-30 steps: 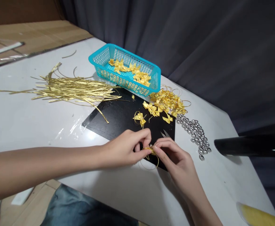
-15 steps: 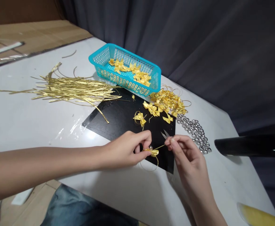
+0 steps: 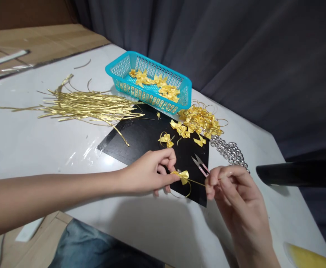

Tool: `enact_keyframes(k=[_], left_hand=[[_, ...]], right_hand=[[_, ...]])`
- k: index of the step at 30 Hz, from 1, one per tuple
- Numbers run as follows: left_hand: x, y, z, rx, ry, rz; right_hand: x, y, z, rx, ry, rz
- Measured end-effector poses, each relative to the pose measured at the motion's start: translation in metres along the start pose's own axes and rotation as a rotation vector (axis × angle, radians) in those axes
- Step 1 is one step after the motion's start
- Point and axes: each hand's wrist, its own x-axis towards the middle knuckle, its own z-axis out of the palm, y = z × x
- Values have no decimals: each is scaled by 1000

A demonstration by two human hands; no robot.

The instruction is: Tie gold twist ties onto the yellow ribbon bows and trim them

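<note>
"What room do we face?"

"One dark curtain (image 3: pixel 235 56), and before it one white table (image 3: pixel 53 145), smooth and shining where light strikes. Cardboard (image 3: pixel 48 37) lies past its far left edge."

"How many things do we count on it?"

"One black mat (image 3: pixel 140 141), one blue basket (image 3: pixel 184 95) at the mat's far corner. One pile of gold cords (image 3: pixel 92 105) at the left, strands beyond counting; one black cylinder (image 3: pixel 297 174) at the right; one heap of yellow bows (image 3: pixel 200 119) beside the basket."

"And hands?"

"Two. On the left hand (image 3: pixel 151 173), thumb and curled fingers pinch together; on the right hand (image 3: pixel 242 203), thumb and fingertips press together."

"Smaller still?"

"One pair of pink-handled snips (image 3: pixel 200 164), blades apart, on the mat beside the right hand. One looped bow (image 3: pixel 166 140) lies on the mat. We see one held bow (image 3: pixel 184 176) in the left hand's pinch, over the mat's near part, and one thin cord (image 3: pixel 198 182) stretching from it to the right fingertips."

"And smallest?"

"Silver beads (image 3: pixel 231 151), clustered right of the mat, too crowded to number."
</note>
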Motion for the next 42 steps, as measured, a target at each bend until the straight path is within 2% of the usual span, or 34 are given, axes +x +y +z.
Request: enact_keyframes(k=[7, 23, 27, 34, 42], left_hand=[[2, 4, -1, -69, 26, -51], [6, 0, -6, -82, 121, 14], [4, -2, -6, -15, 116, 70], [-1, 4, -7, 261, 89, 155], [-2, 7, -4, 267, 101, 10]], right_hand=[[-7, -2, 3, 6, -203, -9], [-8, -3, 1, -81, -351, 49], [-8, -3, 1, -106, -338, 49], [-7, -2, 3, -35, -228, 58], [-9, -3, 9, 48, -97, 86]])
